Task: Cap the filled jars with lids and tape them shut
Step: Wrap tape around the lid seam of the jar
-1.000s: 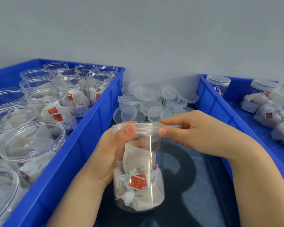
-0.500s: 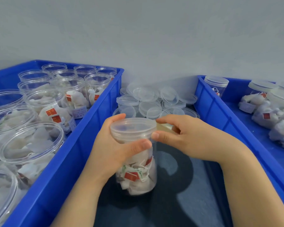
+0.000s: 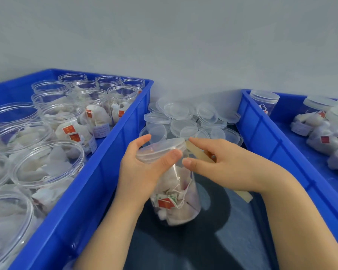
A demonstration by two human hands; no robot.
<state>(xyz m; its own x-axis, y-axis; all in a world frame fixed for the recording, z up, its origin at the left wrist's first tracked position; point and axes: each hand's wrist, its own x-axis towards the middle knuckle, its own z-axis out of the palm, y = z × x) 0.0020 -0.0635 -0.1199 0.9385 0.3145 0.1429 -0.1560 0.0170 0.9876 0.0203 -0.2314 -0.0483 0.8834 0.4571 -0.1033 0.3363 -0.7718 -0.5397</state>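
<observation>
I have the jar tilted over the dark surface between the two blue crates. My left hand has its fingers curled round the neck and lid, and my right hand has its fingers pinching a yellowish tape strip at the lid's edge. It looks like light, thin, slick clear plastic that may flex, so I judge the stiffer neck the place to hold, not the belly.

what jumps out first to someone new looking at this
The left hand grips a capped, filled jar at centre while the right hand holds a yellowish tape strip against its lid. The left crate holds open jars, the right crate capped ones, and loose lids lie piled behind.
</observation>
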